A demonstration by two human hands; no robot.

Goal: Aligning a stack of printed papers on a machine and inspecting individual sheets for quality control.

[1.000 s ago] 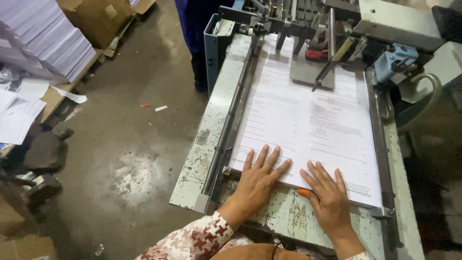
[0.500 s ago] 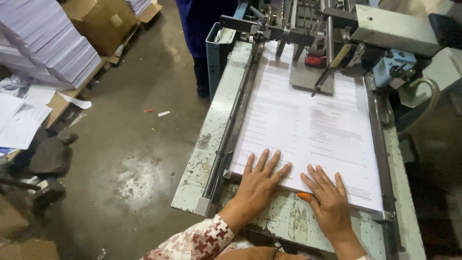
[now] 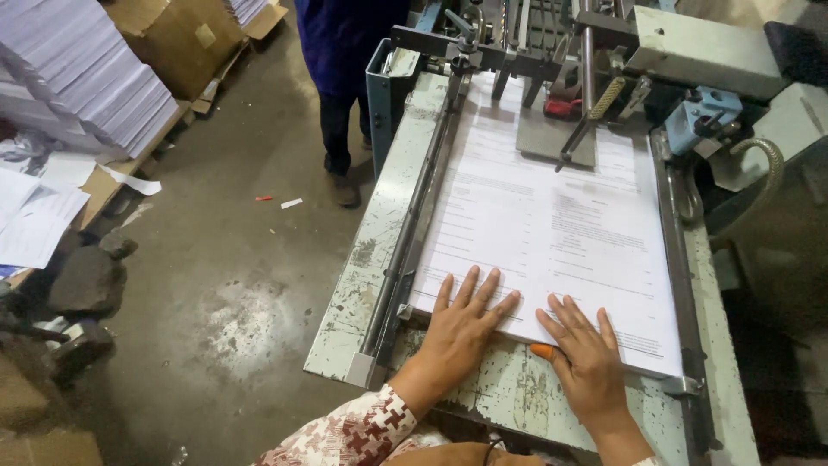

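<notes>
A stack of white printed paper sheets (image 3: pixel 552 224) lies flat on the pale green feed table (image 3: pixel 371 259) of a machine. My left hand (image 3: pixel 461 324) rests palm down on the near left edge of the stack, fingers spread. Beside it, my right hand (image 3: pixel 586 354) lies flat on the near edge too, with an orange cover on the thumb tip (image 3: pixel 543 351). Neither hand grips anything. The far end of the stack runs under the machine's metal feeder parts (image 3: pixel 561 95).
Another person in dark blue (image 3: pixel 345 69) stands at the table's far left corner. A tall pile of paper (image 3: pixel 78 78) and cardboard boxes (image 3: pixel 181 34) sit on the left. Loose sheets (image 3: pixel 34 216) and dark lumps (image 3: pixel 86 276) lie on the concrete floor (image 3: pixel 241 302). A side rail (image 3: pixel 414 224) edges the stack.
Both hands have stayed flat on the near edge of the stack. Only the view has shifted slightly, bringing the person in blue more into sight.
</notes>
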